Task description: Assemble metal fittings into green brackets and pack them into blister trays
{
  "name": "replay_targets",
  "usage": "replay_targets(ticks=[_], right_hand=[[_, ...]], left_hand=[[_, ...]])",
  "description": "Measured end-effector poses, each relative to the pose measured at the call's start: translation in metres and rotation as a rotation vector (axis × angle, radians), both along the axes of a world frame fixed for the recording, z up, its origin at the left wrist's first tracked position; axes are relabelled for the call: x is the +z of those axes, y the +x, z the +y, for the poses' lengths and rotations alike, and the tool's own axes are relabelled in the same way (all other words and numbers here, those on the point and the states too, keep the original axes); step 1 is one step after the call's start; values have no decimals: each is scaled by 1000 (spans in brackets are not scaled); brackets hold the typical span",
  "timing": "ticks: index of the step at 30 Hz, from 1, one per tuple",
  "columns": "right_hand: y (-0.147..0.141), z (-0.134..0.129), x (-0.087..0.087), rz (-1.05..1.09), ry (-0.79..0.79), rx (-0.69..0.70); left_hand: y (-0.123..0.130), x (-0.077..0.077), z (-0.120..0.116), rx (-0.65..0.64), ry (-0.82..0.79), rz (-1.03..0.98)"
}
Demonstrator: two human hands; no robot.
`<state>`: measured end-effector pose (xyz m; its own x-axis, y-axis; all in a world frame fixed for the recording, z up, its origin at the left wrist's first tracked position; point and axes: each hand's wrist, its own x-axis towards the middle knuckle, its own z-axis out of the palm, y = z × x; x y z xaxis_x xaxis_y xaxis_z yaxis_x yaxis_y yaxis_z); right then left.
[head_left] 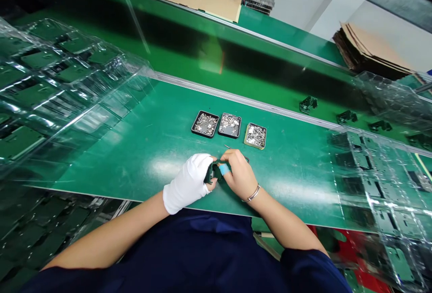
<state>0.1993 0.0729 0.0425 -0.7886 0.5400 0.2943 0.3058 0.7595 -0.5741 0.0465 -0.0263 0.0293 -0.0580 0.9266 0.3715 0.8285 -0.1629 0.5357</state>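
My left hand (189,180), in a white glove with bare fingertips, grips a small dark green plastic housing (208,174) just above the table's near edge. My right hand (241,172) is bare, with light blue tape on a finger and a bracelet at the wrist. Its bent fingers close on the housing's right side, near a small brass-coloured bit. Whether they also pinch a small part is hidden. Beyond my hands stand three shallow trays of small metal parts: a left tray (192,129), a middle tray (230,137) and a right tray (246,141). A thin tool (228,147) lies partly behind my right hand.
Clear plastic blister trays (111,81) with green parts are stacked at left, and more blister trays (381,180) stand at right. A conveyor belt (182,54) runs behind a metal rail (229,98), carrying several dark housings (308,104) at right. Cardboard sheets (374,50) lie stacked behind.
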Motion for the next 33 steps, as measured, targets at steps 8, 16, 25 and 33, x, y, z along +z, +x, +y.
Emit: replay_targets(ticks=[8, 16, 25, 33], right_hand=[[-3, -3, -3, 16, -3, 126], [-10, -11, -1, -179, 82, 130], [-9, 6, 3, -307, -167, -89], [4, 42, -9, -435, 58, -106]], left_hand=[[-18, 37, 9, -85, -262, 103], [-16, 36, 11, -27, -189, 260], [-33, 34, 4, 38, -260, -13], [-20, -1, -9, 94, -246, -28]])
